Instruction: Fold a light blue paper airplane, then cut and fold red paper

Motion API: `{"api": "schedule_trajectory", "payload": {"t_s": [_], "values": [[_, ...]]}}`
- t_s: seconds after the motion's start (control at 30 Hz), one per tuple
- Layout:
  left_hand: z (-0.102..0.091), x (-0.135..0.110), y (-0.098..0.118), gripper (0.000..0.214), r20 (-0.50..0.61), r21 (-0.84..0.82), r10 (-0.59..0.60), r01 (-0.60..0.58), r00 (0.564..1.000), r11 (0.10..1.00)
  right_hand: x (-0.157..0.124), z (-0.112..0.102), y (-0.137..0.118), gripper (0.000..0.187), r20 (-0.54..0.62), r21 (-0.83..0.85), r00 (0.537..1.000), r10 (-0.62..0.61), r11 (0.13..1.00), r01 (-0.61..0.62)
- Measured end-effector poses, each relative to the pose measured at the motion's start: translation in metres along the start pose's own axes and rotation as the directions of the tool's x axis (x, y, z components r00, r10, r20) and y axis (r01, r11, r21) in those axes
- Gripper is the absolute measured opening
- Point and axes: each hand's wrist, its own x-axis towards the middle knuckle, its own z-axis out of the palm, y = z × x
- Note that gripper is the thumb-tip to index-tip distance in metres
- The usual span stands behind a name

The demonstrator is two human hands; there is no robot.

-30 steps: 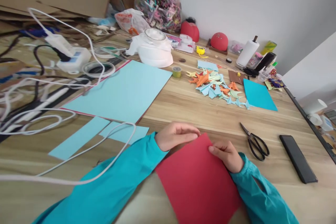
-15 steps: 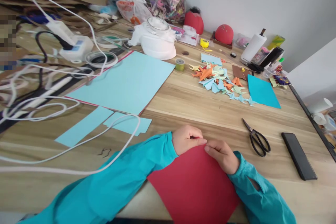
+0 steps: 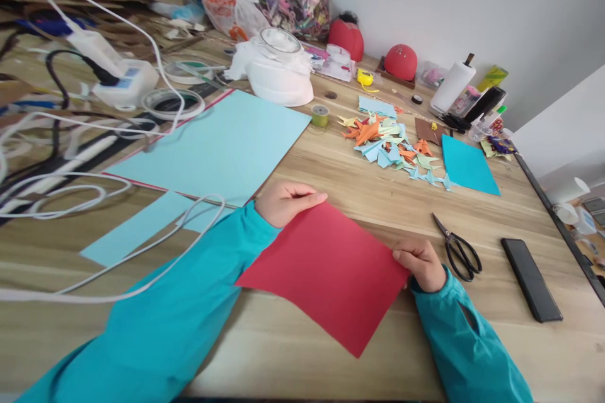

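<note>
A red sheet of paper [image 3: 326,271] is held up a little above the wooden table, tilted and slightly bowed. My left hand [image 3: 289,201] pinches its far left corner, thumb on top. At the right corner my right hand [image 3: 420,262] grips it between thumb and curled fingers. Right of that hand lie black-handled scissors [image 3: 460,253], blades partly apart and pointing away. A large light blue sheet [image 3: 222,145] with red edges beneath it lies beyond my left hand. Light blue strips [image 3: 137,230] rest beside my left sleeve, one partly covered by the sleeve.
Folded paper cranes [image 3: 387,141] are heaped farther back, next to a turquoise sheet [image 3: 469,165]. A black phone [image 3: 530,279] lies at the right. White cables [image 3: 155,277] loop across the left side and over my left sleeve. A green thread spool [image 3: 320,116] stands mid-table.
My hands, together at the paper's top edge before, have moved apart to two corners. The red sheet has turned and risen farther from my body, spread between them.
</note>
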Motion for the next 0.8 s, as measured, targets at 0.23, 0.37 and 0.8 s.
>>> {"api": "schedule_trajectory", "payload": {"t_s": [0.23, 0.37, 0.8], "values": [[-0.011, 0.001, 0.0, 0.022, -0.116, -0.09, -0.043, 0.033, 0.992, 0.995, -0.001, -0.009, -0.001, 0.029, -0.106, 0.149, 0.993, 0.047, 0.988, -0.031], [-0.015, 0.003, -0.004, 0.023, -0.149, -0.102, -0.046, 0.031, 0.988, 0.994, 0.0, -0.015, 0.001, 0.025, -0.151, 0.19, 0.988, 0.024, 0.982, 0.005], [0.015, -0.011, 0.001, 0.028, 0.186, -0.22, -0.019, 0.061, 0.982, 0.974, 0.007, 0.001, -0.003, 0.022, -0.072, -0.383, 0.939, -0.335, 0.879, 0.284]]}}
